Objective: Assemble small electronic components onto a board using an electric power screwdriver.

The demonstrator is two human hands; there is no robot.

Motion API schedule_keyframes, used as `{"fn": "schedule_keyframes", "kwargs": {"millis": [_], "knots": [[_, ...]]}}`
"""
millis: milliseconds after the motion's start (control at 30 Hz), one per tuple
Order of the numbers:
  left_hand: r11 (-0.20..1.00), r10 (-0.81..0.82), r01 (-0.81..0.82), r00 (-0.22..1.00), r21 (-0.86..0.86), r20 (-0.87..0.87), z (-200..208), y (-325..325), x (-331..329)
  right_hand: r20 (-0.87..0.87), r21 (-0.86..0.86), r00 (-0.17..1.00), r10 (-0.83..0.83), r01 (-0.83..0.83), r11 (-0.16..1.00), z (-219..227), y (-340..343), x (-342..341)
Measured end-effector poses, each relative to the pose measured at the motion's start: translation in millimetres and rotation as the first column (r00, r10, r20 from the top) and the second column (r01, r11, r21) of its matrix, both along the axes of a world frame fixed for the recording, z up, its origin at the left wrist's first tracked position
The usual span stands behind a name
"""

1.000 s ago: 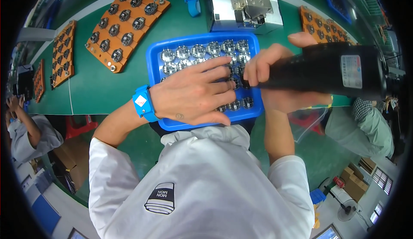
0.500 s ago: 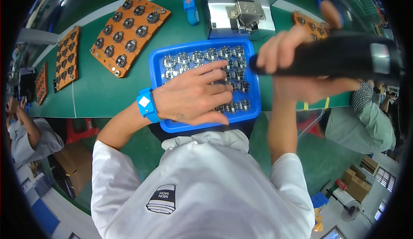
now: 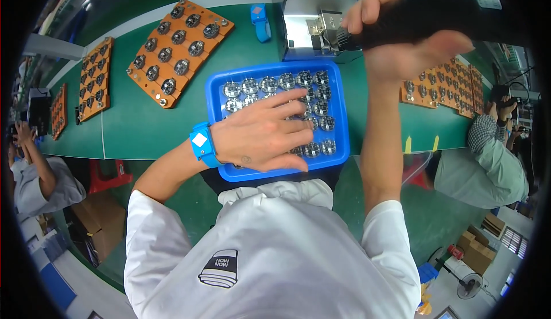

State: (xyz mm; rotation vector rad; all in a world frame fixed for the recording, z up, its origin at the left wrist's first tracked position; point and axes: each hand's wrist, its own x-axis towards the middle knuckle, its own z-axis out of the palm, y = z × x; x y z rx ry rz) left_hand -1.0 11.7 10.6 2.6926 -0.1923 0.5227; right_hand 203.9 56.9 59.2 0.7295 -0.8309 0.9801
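My left hand (image 3: pixel 267 132) lies over the blue tray (image 3: pixel 213 98), palm down with fingers spread, and holds nothing. A blue wristband (image 3: pixel 202 146) goes round that wrist. Small round metallic and clear parts (image 3: pixel 268 84) stand in rows in the tray, some hidden under the hand. At the upper right, my right hand (image 3: pixel 396 61) is raised, its fingers closed round a long black device (image 3: pixel 436 15) with a pale label. The device's exact kind is unclear; its left end is beside a silver machine (image 3: pixel 304 20) behind the tray.
An orange fixture board (image 3: pixel 163 84) with round parts lies on the green table left of the tray; more orange boards (image 3: pixel 94 78) (image 3: pixel 442 86) are at both sides. A loose blue wristband (image 3: pixel 259 20) lies near the machine. Other people sit at left and right.
My right hand has moved up and away with the black device, which now shows its labelled end higher. The left hand stays over the tray; the whole view has shifted slightly.
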Motion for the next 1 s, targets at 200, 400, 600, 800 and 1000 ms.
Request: {"fn": "schedule_keyframes", "kwargs": {"millis": [200, 400, 600, 800, 1000], "knots": [[1.000, 0.012, -0.012, 1.000, -0.007, -0.010, 2.1, -1.1, -2.2, 0.927, -0.152, 0.233, -0.293, 0.949, 0.275, 10.2, -59.4, 11.4], [0.997, 0.072, -0.074, 0.994, -0.022, -0.084, 5.9, 2.3, -5.3, 0.712, -0.342, 0.628, -0.314, 0.701, 0.626, 6.3, -129.0, 4.4], [0.991, 0.076, -0.085, 0.993, -0.108, -0.085, -0.9, 2.6, -4.2, 0.717, -0.412, 0.631, -0.296, 0.726, 0.551, -14.3, -152.6, -14.8], [0.994, 0.071, -0.076, 0.995, -0.079, -0.070, -0.5, 1.4, -3.0, 0.683, -0.394, 0.683, -0.258, 0.642, 0.657, -35.7, -144.1, -12.8], [0.993, 0.067, -0.073, 0.996, -0.095, -0.067, -0.8, 0.6, -3.1, 0.700, -0.407, 0.678, -0.223, 0.636, 0.655, -38.4, -145.1, -14.9]]}}
